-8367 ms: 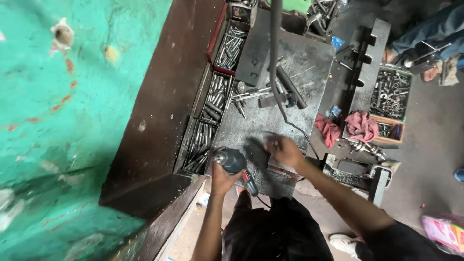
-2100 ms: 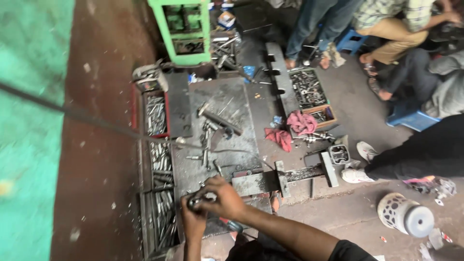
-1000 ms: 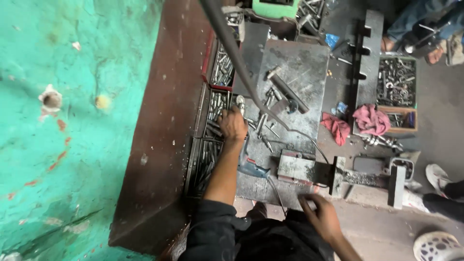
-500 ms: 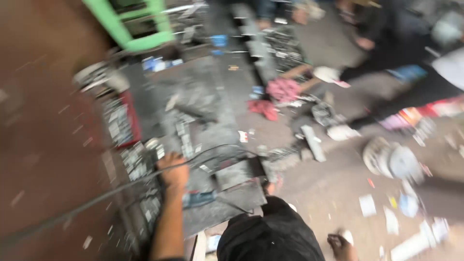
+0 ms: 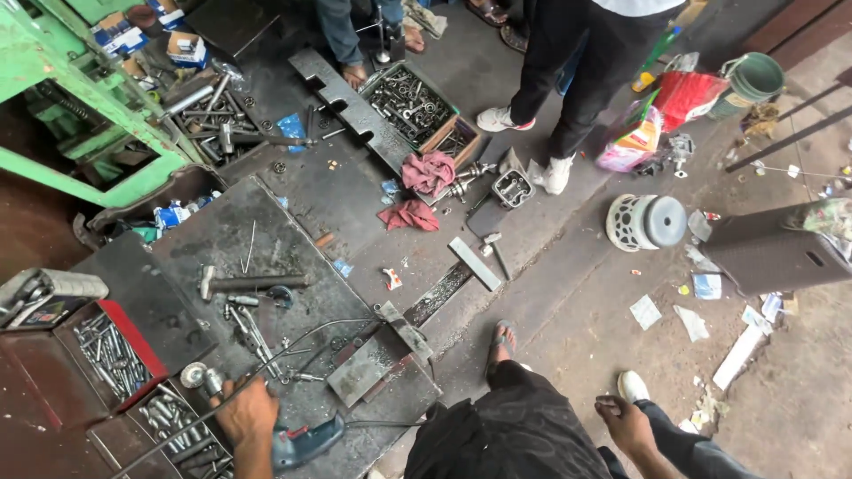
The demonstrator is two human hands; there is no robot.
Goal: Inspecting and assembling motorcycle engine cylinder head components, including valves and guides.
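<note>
While left hand [image 5: 246, 412] grips cable [image 5: 293, 341], red tray [image 5: 114, 352] holds bolts.

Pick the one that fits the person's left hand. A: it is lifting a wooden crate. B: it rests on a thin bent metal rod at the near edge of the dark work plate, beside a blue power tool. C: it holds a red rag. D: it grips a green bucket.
B: the left hand lies closed over the thin bent metal rod on the dark work plate, with the blue power tool just beside it.
</note>
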